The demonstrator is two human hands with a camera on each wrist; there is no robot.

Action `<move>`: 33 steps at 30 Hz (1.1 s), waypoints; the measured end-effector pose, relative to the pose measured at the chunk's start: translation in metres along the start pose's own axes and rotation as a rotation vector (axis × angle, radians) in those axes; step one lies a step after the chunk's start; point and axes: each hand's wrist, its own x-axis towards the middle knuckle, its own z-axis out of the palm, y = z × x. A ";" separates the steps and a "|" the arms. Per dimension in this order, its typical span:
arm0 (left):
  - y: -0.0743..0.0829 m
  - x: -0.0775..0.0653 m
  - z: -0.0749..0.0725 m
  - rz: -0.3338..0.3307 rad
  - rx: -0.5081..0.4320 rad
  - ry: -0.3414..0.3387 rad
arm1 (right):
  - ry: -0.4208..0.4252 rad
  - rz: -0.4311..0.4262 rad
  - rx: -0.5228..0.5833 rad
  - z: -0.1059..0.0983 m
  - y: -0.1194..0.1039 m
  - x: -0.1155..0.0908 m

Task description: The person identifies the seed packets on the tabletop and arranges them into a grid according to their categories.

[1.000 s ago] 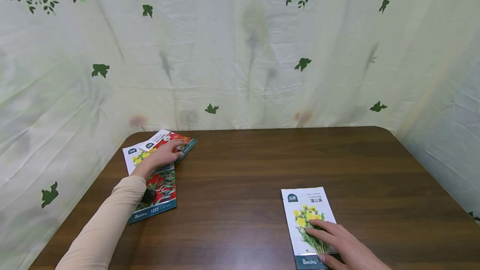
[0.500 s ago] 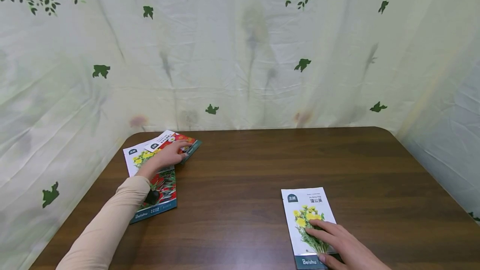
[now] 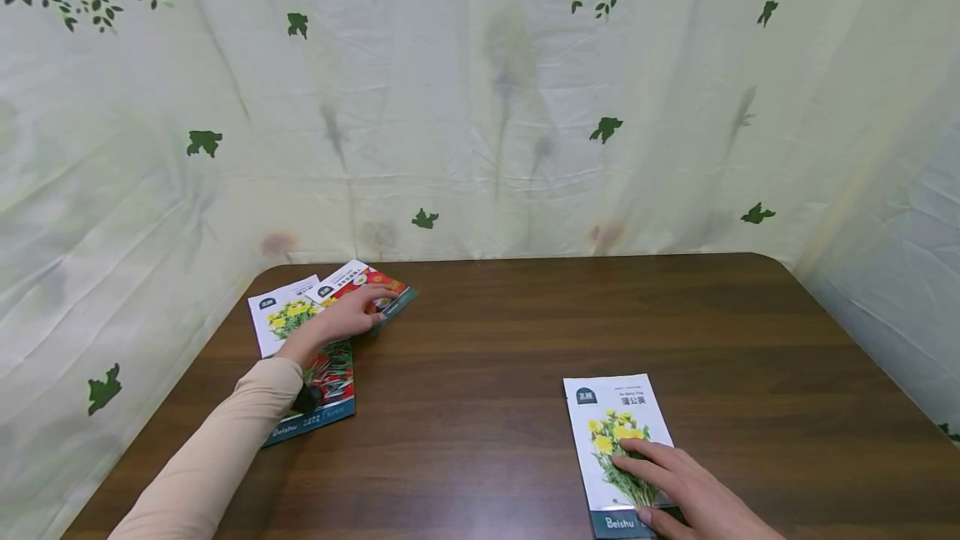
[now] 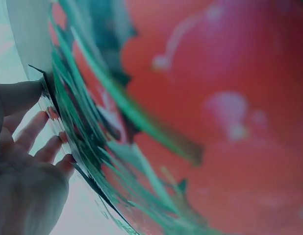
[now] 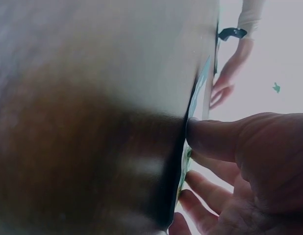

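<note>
My left hand (image 3: 347, 315) touches a seed packet with red flowers (image 3: 369, 277), fingers over its picture and thumb on its lower part. Under it, at the table's far left, lie a seed packet with yellow flowers (image 3: 285, 311) and one with red and green produce (image 3: 337, 386), partly hidden by my wrist. A red and green packet print (image 4: 200, 122) fills most of the left wrist view. At the near right my right hand (image 3: 690, 482) rests with spread fingers on another yellow-flowered seed packet (image 3: 611, 423), its thumb at the dark bottom band.
The packets lie on a brown wooden table (image 3: 465, 373) with rounded far corners. A pale curtain (image 3: 465, 107) printed with leaves hangs behind the table and along both sides.
My left hand has slid the red-flowered packet to the right, uncovering more of the yellow-flowered one beneath. My right hand and its packet have stayed put.
</note>
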 end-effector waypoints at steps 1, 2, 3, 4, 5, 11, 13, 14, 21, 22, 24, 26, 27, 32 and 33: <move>0.000 0.000 0.000 -0.001 -0.006 -0.003 | 0.007 -0.007 -0.003 0.000 0.000 0.000; 0.000 -0.001 0.000 0.002 -0.011 -0.006 | 0.017 -0.017 -0.009 0.000 0.000 -0.001; -0.001 -0.001 0.001 0.010 -0.016 -0.009 | 0.024 -0.026 -0.013 0.001 0.000 -0.001; -0.001 -0.002 0.001 0.013 -0.027 -0.013 | 0.028 -0.031 -0.015 0.001 0.000 -0.001; -0.001 -0.002 0.001 0.020 -0.037 -0.018 | 0.033 -0.038 -0.019 0.001 0.001 -0.002; 0.003 -0.005 0.002 0.044 -0.084 -0.039 | 0.004 -0.011 -0.013 -0.002 -0.002 0.000; 0.005 -0.006 0.002 0.044 -0.095 -0.038 | -0.006 0.001 -0.008 -0.003 -0.003 0.000; 0.006 -0.006 0.003 0.045 -0.098 -0.039 | -0.005 0.000 -0.008 -0.003 -0.003 0.000; 0.006 -0.007 0.005 0.081 -0.164 -0.072 | 0.015 -0.027 -0.023 -0.001 -0.001 -0.001; 0.006 -0.007 0.005 0.101 -0.169 -0.072 | 0.019 -0.032 -0.026 -0.001 -0.001 -0.001; 0.006 -0.007 0.006 0.156 -0.167 -0.067 | 0.021 -0.034 -0.025 -0.001 -0.001 -0.001; 0.006 -0.007 0.006 0.191 -0.170 -0.063 | 0.017 -0.029 -0.019 -0.001 -0.001 -0.001; 0.007 -0.008 0.006 0.206 -0.165 -0.062 | 0.013 -0.024 -0.014 -0.001 -0.001 -0.001; 0.010 -0.008 0.007 0.158 -0.202 -0.099 | -0.002 0.001 0.000 -0.001 -0.002 0.000; 0.011 -0.008 0.007 0.149 -0.204 -0.105 | 0.000 -0.002 -0.002 -0.001 -0.002 0.000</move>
